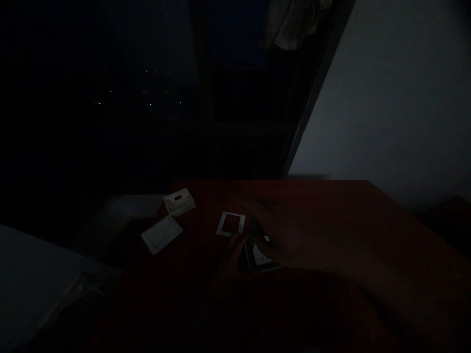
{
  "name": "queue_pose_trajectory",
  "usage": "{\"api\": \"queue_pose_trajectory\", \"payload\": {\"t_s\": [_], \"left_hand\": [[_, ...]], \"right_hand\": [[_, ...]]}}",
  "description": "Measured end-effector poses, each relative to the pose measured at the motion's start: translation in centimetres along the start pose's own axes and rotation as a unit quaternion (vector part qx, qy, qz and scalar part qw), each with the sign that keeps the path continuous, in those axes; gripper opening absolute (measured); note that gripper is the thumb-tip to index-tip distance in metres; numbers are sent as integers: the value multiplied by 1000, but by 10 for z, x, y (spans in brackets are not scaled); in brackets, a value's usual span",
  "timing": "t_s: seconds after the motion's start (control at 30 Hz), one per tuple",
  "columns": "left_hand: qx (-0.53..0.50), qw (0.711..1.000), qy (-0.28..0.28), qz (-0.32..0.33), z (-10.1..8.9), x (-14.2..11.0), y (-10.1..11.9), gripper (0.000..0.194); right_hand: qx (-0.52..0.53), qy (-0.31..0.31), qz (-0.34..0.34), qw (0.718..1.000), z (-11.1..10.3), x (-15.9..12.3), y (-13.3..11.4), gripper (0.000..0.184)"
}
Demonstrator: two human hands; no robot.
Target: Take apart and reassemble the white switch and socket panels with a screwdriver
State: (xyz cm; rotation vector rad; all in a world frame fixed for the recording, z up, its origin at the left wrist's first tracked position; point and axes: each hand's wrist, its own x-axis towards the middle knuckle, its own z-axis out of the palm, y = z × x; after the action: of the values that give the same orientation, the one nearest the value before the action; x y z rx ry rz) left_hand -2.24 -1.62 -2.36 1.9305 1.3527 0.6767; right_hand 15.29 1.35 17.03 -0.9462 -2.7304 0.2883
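The light is very dim. A dark square piece with a white patch [260, 254] lies low over the table in front of me. My left hand [230, 260] is at its left edge, fingers bent against it. From the right, my right hand [283, 233] reaches over the same piece, thumb close to the white patch. The right fingers are curled and blurred, with something dark between them and the thumb that I cannot make out. Just beyond the hands, a white square frame [220, 224] with an open middle lies flat.
A pale rectangular plate [162, 234] and a small white box with a dark opening [180, 203] lie at the left edge of the reddish table [331, 196]. A pale wall [386, 98] rises on the right. Dark window panes stand behind, with cloth [294, 24] hanging above.
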Motion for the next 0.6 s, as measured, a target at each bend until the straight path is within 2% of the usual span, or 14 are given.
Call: {"api": "queue_pose_trajectory", "payload": {"t_s": [0.03, 0.13, 0.2, 0.27, 0.33, 0.4, 0.47, 0.53, 0.6], "left_hand": [[1, 1000, -1, 3, -1, 0, 0, 88], [-1, 1000, -7, 6, -3, 0, 2, 86], [-3, 1000, -14, 3, -4, 0, 4, 86], [-2, 1000, -15, -2, -5, 0, 4, 86], [-2, 1000, -14, -1, -4, -1, 3, 88], [-6, 1000, -14, 2, -3, -1, 1, 88], [-5, 1000, -10, -1, -1, -1, -1, 87], [3, 1000, -7, -8, 0, -1, -2, 87], [9, 1000, -3, -7, 0, -1, -2, 87]], "right_hand": [[-11, 3, 16, 1000, 0, 0, 1, 51], [-122, 7, 142, 982, 2, 5, 2, 31], [-175, -4, 193, 965, 3, 7, 3, 34], [-166, -7, 173, 971, 2, 6, 6, 33], [-108, 3, 105, 989, -1, 1, 9, 27], [-28, 1, 30, 999, -4, -6, 11, 37], [25, -12, -4, 1000, -6, -11, 11, 49], [-5, -17, 26, 1000, -6, -12, 9, 40], [-92, -10, 95, 991, -5, -9, 8, 25]]}}
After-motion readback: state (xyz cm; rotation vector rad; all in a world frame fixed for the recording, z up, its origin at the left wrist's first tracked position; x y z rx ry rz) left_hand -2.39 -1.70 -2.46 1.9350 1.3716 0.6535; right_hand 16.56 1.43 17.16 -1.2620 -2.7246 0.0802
